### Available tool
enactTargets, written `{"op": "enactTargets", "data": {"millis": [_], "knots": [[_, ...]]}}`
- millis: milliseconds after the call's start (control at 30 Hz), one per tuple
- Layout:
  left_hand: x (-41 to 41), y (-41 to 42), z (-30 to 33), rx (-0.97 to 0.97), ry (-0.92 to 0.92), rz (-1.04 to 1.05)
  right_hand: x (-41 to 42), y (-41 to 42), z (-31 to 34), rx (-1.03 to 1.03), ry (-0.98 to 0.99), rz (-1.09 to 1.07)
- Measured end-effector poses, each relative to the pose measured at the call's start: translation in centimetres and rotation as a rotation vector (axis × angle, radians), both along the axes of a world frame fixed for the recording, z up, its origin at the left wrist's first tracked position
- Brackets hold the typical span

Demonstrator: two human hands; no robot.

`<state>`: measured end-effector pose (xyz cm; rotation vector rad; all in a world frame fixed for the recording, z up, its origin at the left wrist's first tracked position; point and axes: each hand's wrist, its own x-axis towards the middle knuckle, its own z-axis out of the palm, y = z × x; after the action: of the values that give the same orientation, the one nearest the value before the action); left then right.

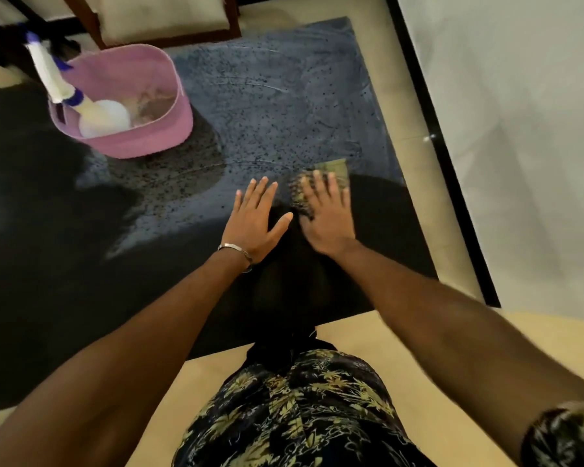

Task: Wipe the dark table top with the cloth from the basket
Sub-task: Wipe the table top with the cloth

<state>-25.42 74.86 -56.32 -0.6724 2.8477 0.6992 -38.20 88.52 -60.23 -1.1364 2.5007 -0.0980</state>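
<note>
Cloth [331, 171] pinned flat under open right hand [327, 215], right of basket [122, 102]; left hand [257, 219] open, empty. Best overlapping strokes, steady pressure.

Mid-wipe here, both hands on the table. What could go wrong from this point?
1. The pink basket sits on the table top with a spray bottle leaning out; a wide sweep might knock it over.
2. The cloth under the right hand works near the table's right edge and could slide off.
3. The left hand lies flat on the top, possibly leaving smudges.
</note>
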Motion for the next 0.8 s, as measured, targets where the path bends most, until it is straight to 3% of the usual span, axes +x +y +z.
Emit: {"op": "enactTargets", "data": {"millis": [200, 267, 367, 467, 567, 700, 800], "knots": [[3.7, -3.1, 0.8, -0.05, 0.003, 0.151, 11.4, -4.8, -0.3, 0.096, 0.06, 0.588], [4.7, -3.8, 0.6, -0.073, -0.003, 0.173, 10.4, -4.2, 0.0, 0.027, 0.029, 0.613], [5.7, -4.6, 0.0, -0.1, 0.002, 0.19, 4.9, -2.4, -0.1, -0.04, 0.018, 0.32], [6.6, -5.3, -0.5, -0.105, -0.004, 0.174, -2.9, 0.8, 0.0, 0.008, 0.009, -0.042], [7.6, -6.8, -1.0, -0.08, -0.003, 0.165, -6.9, 2.6, 0.3, 0.077, 0.0, -0.255], [9.5, -9.5, -1.2, -0.044, -0.009, 0.151, -4.0, -0.5, -0.1, 0.069, -0.013, -0.461], [11.4, -12.2, -1.4, -0.015, -0.011, 0.155, 1.1, -5.7, 0.1, 0.044, -0.007, -0.402]]}}
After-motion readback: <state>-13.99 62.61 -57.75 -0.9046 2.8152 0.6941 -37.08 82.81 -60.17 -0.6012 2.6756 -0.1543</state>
